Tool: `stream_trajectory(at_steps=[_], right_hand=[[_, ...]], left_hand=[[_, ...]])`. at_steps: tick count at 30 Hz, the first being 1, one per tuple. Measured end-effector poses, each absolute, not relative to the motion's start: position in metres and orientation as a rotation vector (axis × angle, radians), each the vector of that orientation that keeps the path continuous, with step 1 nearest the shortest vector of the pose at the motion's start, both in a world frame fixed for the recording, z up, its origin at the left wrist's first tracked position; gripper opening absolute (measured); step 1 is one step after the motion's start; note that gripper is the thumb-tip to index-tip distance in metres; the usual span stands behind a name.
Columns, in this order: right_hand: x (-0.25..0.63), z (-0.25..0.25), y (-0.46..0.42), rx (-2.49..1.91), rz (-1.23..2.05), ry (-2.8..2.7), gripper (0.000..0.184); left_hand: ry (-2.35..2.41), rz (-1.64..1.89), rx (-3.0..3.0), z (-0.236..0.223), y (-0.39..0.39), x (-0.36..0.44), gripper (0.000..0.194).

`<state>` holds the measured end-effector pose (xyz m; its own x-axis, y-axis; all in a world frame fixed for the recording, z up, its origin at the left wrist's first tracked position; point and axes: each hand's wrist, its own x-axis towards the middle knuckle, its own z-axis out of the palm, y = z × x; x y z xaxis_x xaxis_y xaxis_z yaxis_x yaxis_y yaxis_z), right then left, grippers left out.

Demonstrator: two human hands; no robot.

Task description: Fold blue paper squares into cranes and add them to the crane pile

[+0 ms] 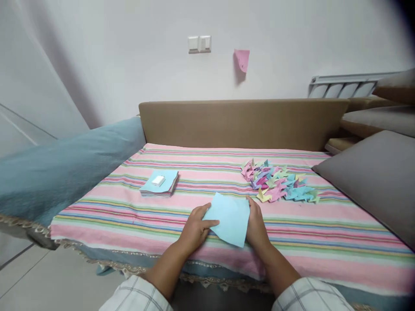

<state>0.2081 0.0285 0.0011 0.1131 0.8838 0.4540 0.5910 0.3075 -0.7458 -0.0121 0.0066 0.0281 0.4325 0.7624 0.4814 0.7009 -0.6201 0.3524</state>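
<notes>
A light blue square sheet of paper [231,218] lies on the striped bed cover [129,216], near its front edge. My left hand [195,228] rests on the sheet's left edge with the thumb laid over the paper. My right hand [256,224] holds the sheet's right edge, fingers pressed against it. Both hands grip the same sheet. A stack of coloured paper squares [159,184] with a small white object [158,180] on top sits to the left, beyond my hands.
A heap of several folded paper figures [279,183] in pink, blue, yellow and green lies at the right back. A grey cushion [376,181] borders the right side, a blue pillow [65,168] the left. A brown headboard [240,123] runs behind.
</notes>
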Motion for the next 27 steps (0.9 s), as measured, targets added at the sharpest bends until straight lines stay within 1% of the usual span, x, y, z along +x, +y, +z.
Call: stream_trajectory(at_steps=[3,5,8,10,16,20,27], right_hand=[[0.219,0.006,0.028,-1.336,0.149,-1.745,0.064],[0.225,0.007,0.028,-1.318,0.095,-1.844,0.062],[0.23,0.008,0.029,-1.251,0.137,-2.103,0.045],[0.23,0.009,0.028,-1.203,0.181,-2.241,0.039],[0.227,0.012,0.026,-1.144,0.28,-2.409,0.038],[0.234,0.01,0.03,-1.215,0.331,-2.389,0.037],[0.244,0.007,0.038,-1.405,0.448,-2.237,0.023]], left_hand=[[1.315,0.877,2.58,0.008,0.011,-0.019,0.033],[1.305,0.863,2.609,0.006,0.016,-0.023,0.034],[1.296,0.852,2.651,0.01,0.021,-0.026,0.032],[1.297,0.823,2.659,0.013,0.022,-0.026,0.03],[1.457,0.719,2.59,0.016,0.017,-0.031,0.028],[1.582,0.649,2.465,0.019,0.014,-0.039,0.021],[1.826,0.568,2.255,0.026,0.015,-0.046,0.018]])
